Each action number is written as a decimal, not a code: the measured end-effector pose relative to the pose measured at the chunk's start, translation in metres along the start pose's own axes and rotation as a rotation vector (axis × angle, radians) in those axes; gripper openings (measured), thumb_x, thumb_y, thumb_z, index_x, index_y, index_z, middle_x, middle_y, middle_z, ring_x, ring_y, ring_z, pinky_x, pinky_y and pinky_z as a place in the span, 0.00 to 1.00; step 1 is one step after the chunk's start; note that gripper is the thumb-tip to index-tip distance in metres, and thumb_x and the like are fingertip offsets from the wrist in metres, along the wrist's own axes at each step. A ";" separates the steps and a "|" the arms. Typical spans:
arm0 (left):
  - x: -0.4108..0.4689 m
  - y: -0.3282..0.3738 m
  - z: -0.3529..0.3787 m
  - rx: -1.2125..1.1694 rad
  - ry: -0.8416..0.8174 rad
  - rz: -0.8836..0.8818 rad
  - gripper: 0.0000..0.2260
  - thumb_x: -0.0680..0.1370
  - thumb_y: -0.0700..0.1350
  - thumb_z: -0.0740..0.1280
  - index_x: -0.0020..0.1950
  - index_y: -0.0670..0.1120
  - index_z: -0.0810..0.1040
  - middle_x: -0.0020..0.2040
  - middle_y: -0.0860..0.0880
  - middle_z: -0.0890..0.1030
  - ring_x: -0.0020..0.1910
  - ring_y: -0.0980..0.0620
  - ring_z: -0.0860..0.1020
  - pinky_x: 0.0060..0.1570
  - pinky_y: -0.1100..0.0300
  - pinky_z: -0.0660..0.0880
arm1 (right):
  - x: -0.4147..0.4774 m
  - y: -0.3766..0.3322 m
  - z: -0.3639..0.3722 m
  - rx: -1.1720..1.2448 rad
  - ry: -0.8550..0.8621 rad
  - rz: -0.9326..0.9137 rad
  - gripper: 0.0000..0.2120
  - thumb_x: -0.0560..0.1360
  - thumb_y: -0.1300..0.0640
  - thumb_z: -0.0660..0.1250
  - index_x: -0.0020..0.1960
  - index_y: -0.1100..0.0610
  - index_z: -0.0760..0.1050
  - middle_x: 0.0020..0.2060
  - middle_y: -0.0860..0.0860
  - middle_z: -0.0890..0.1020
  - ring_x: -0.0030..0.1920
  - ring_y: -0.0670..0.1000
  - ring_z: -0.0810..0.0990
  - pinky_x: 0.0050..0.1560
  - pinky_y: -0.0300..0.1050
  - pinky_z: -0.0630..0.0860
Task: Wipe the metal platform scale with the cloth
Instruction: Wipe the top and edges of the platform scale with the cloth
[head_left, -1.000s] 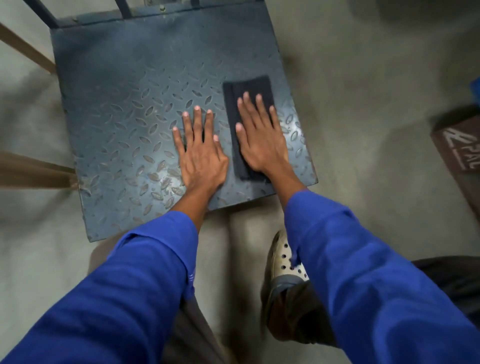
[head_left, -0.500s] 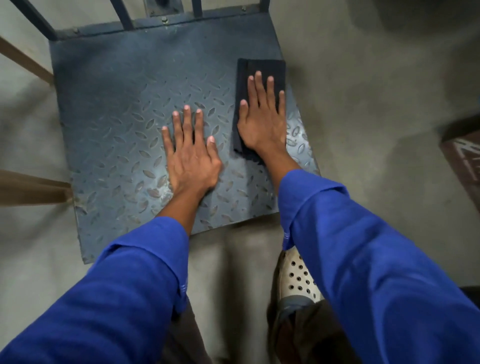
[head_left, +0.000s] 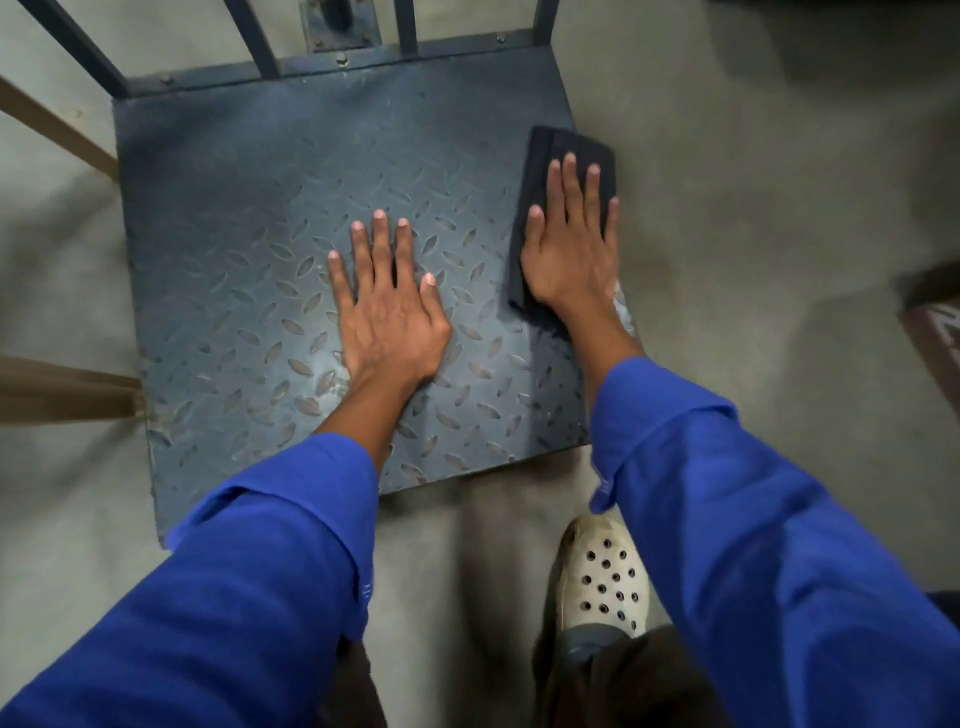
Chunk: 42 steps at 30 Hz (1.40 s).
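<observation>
The metal platform scale (head_left: 249, 249) is a dark blue-grey plate with a raised diamond tread, lying flat on the floor in front of me. A folded black cloth (head_left: 545, 156) lies along the plate's right edge, its right side hanging past the edge. My right hand (head_left: 574, 244) presses flat on the cloth with straight fingers and covers its near half. My left hand (head_left: 387, 306) rests flat on the bare tread near the plate's middle, fingers spread, holding nothing.
Dark metal rails (head_left: 260, 47) and a bolted bracket (head_left: 340, 23) rise at the plate's far edge. Wooden bars (head_left: 62, 389) reach in from the left. Grey concrete floor (head_left: 753, 208) surrounds the plate. My white perforated shoe (head_left: 605, 577) stands just before the near edge.
My right hand has slid the cloth away from me and rightward, from the near right part of the plate to its right edge. My left hand has stayed flat near the middle.
</observation>
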<state>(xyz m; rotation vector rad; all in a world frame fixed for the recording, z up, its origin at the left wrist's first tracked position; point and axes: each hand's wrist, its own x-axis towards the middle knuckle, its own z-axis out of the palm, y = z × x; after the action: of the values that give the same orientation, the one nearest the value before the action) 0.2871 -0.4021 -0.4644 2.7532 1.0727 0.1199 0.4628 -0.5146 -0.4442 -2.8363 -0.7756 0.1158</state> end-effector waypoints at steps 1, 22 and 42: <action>0.000 0.001 0.000 0.001 0.002 0.001 0.30 0.87 0.54 0.45 0.88 0.46 0.47 0.88 0.45 0.44 0.86 0.43 0.41 0.83 0.37 0.41 | 0.011 -0.012 0.003 -0.006 0.008 0.019 0.30 0.86 0.46 0.42 0.86 0.54 0.46 0.85 0.50 0.47 0.85 0.54 0.43 0.83 0.61 0.43; 0.046 0.002 0.003 0.026 -0.013 0.037 0.29 0.87 0.57 0.40 0.88 0.49 0.43 0.88 0.47 0.42 0.86 0.43 0.39 0.82 0.33 0.40 | 0.056 -0.035 0.009 0.011 -0.030 -0.135 0.30 0.86 0.45 0.41 0.86 0.53 0.46 0.85 0.48 0.48 0.85 0.53 0.44 0.83 0.61 0.42; 0.091 0.006 -0.002 -0.005 -0.037 -0.013 0.28 0.88 0.56 0.40 0.88 0.52 0.42 0.88 0.49 0.40 0.86 0.45 0.37 0.82 0.34 0.37 | 0.072 -0.058 0.015 0.012 -0.028 -0.193 0.29 0.86 0.44 0.42 0.86 0.49 0.47 0.85 0.46 0.49 0.85 0.53 0.44 0.83 0.62 0.42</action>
<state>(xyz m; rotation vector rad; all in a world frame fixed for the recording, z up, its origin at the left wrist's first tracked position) 0.3578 -0.3444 -0.4602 2.7326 1.0787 0.0698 0.4945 -0.4263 -0.4480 -2.7361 -1.0456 0.1303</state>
